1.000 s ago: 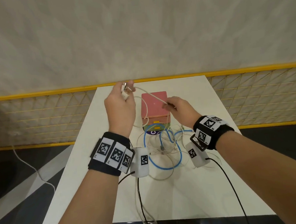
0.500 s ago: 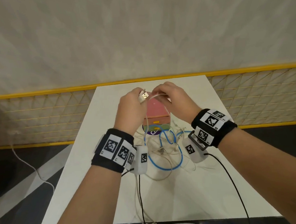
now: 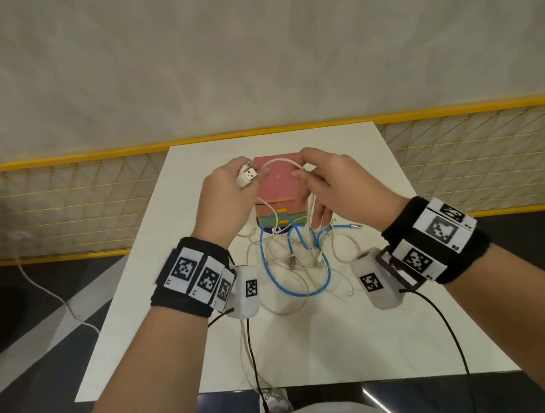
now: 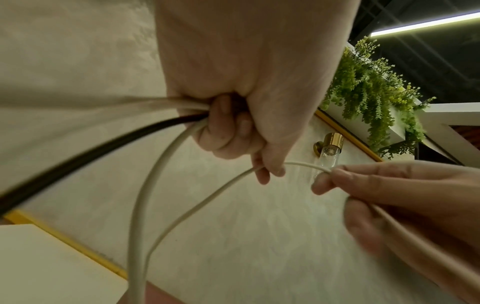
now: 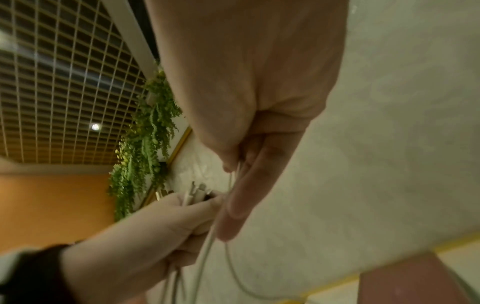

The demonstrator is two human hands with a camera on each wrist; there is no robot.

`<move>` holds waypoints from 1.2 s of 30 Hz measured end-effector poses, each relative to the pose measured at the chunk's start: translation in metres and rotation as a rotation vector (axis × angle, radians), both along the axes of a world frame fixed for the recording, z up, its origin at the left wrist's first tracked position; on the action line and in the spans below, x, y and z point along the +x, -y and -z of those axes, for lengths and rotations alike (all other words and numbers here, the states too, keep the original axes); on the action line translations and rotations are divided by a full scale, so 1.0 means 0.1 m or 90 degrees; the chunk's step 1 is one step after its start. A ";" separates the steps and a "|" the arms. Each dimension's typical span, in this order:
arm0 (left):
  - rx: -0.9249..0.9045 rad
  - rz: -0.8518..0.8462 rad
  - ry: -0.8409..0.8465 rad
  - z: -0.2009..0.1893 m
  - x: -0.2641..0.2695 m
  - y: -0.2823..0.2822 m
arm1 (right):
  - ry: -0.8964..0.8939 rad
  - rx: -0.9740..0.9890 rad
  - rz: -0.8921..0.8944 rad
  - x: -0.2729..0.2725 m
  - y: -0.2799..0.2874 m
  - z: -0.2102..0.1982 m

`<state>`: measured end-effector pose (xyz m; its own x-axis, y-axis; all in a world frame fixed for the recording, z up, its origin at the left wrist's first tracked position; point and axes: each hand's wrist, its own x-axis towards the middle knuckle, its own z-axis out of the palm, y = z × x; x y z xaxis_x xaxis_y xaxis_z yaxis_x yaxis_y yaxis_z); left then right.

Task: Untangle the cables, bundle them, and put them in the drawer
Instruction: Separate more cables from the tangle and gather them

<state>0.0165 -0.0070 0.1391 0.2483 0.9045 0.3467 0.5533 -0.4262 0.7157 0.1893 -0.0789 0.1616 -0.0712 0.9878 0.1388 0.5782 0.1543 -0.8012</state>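
Observation:
Both hands are raised over the small pink drawer box (image 3: pixel 279 186) at the far middle of the white table (image 3: pixel 353 345). My left hand (image 3: pixel 229 196) grips the white cable (image 3: pixel 283 164) with its USB plug (image 3: pixel 248 176) sticking up out of the fist. In the left wrist view the left hand (image 4: pixel 241 133) has its fingers curled round white strands (image 4: pixel 182 214). My right hand (image 3: pixel 330 183) pinches the same cable a short loop away, and strands hang down from it. A blue cable (image 3: pixel 295 265) and more white cables (image 3: pixel 290 304) lie tangled on the table below.
A yellow-framed wire mesh barrier (image 3: pixel 470 168) runs behind the table, with a pale wall above it. Black leads (image 3: pixel 451 332) run from the wrist cameras off the near edge. A white cord (image 3: pixel 46 290) trails on the dark floor at left.
The hands came together from apart. The right hand rose from beside the box to meet the left, shortening the cable between them to a small loop over the pink box.

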 end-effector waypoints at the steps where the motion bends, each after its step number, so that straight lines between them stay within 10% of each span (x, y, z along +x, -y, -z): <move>1: -0.005 0.007 0.010 0.01 -0.03 0.04 | -0.030 -0.037 -0.020 -0.04 0.09 0.01; 9: -0.149 0.118 -0.017 0.13 -0.25 0.68 | -0.159 -0.325 -0.156 -0.31 0.76 0.60; 13: -0.159 0.086 0.048 0.27 -0.27 0.99 | 0.047 -0.480 -0.296 -0.39 1.11 1.03; 18: -0.159 0.087 0.130 0.25 -0.22 1.31 | 0.327 -0.311 -0.265 -0.36 1.15 1.08; 23: -0.264 0.160 0.195 0.12 -0.15 1.48 | 0.094 -0.045 -0.150 -0.40 0.99 0.81; 30: -0.243 0.195 0.323 -0.08 -0.12 1.47 | 0.041 -0.149 -0.394 -0.70 1.22 1.10; 36: -0.223 0.136 0.375 -0.02 -0.21 1.44 | 0.226 -0.244 -0.439 -0.45 1.21 1.50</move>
